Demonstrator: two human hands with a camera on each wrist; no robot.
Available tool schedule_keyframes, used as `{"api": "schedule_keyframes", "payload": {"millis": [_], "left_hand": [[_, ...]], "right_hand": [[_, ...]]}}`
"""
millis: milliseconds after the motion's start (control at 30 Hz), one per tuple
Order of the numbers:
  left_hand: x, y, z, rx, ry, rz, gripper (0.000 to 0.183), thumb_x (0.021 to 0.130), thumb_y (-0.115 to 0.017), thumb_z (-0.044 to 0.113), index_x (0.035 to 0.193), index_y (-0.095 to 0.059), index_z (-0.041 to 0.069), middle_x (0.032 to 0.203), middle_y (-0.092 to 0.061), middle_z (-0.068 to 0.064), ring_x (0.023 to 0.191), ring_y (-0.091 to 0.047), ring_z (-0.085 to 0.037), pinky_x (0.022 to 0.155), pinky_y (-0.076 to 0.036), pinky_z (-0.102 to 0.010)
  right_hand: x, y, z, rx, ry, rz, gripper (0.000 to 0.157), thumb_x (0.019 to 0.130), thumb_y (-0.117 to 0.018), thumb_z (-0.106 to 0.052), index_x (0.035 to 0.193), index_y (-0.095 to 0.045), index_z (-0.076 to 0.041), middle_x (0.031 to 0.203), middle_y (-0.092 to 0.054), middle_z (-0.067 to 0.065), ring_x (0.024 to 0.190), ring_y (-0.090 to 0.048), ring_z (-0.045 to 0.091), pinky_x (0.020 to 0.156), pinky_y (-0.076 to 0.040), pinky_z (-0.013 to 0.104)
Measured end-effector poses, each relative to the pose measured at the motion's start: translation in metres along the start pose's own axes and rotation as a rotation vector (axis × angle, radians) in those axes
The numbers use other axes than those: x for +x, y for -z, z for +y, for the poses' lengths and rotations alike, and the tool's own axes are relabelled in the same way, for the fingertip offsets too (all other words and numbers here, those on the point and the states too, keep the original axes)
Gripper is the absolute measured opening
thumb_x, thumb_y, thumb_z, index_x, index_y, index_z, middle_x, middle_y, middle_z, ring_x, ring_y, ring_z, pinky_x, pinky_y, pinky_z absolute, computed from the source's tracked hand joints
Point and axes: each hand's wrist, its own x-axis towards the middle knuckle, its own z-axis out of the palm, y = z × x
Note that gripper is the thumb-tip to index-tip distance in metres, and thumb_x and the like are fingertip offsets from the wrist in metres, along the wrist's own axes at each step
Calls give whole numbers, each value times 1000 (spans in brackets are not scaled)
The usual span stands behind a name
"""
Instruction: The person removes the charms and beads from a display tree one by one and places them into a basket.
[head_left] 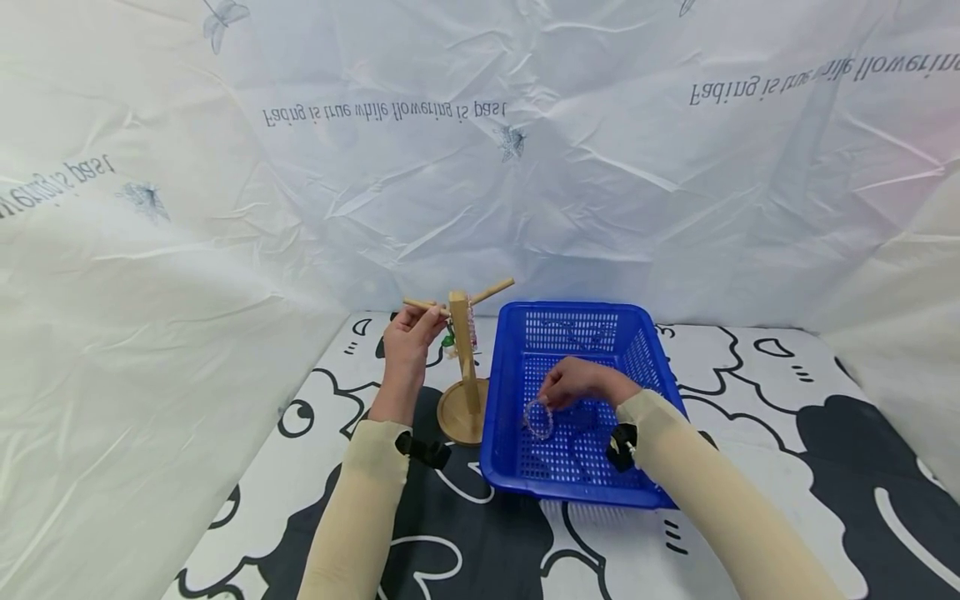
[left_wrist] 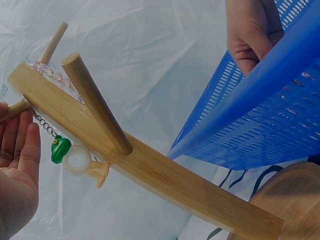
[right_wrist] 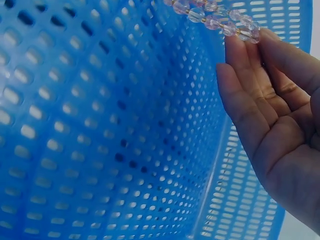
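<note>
My right hand (head_left: 573,381) pinches a bracelet of clear pinkish beads (right_wrist: 215,17) between thumb and fingertips, and it dangles inside the blue basket (head_left: 501,417). On the left, my left hand (head_left: 408,337) grips one peg (left_wrist: 14,110) of the wooden stand (head_left: 463,342) between thumb and fingers. From that peg a keychain hangs by its metal ring and chain, with a green animal-head charm (left_wrist: 60,149), a white ring (left_wrist: 76,161) and a pale yellow piece (left_wrist: 99,172). Another pink beaded bracelet (left_wrist: 57,77) hangs on a peg across the post.
The stand's round base (head_left: 452,417) sits close against the basket's left side. Both rest on a black-and-white cartoon-print cloth (head_left: 510,542). White printed sheeting (head_left: 480,192) rises behind them and at both sides.
</note>
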Motion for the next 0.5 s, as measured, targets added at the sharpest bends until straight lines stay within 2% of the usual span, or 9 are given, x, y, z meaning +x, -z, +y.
{"api": "schedule_keyframes", "payload": {"millis": [267, 500], "left_hand": [[0, 0, 1, -9, 6, 0, 5, 95, -63, 6, 100, -64, 6, 88, -73, 5, 84, -72, -6, 85, -60, -20], [-2, -1, 1, -15, 7, 4, 5, 96, -63, 6, 100, -64, 5, 87, -72, 5, 84, -72, -6, 85, -60, -20]], "right_hand": [[1, 1, 9, -5, 18, 56, 24, 96, -61, -9, 108, -70, 10, 96, -74, 15, 86, -70, 15, 89, -61, 42], [0, -5, 9, -69, 2, 104, 19, 94, -61, -5, 98, -72, 9, 82, -72, 11, 69, -57, 12, 71, -56, 33]]}}
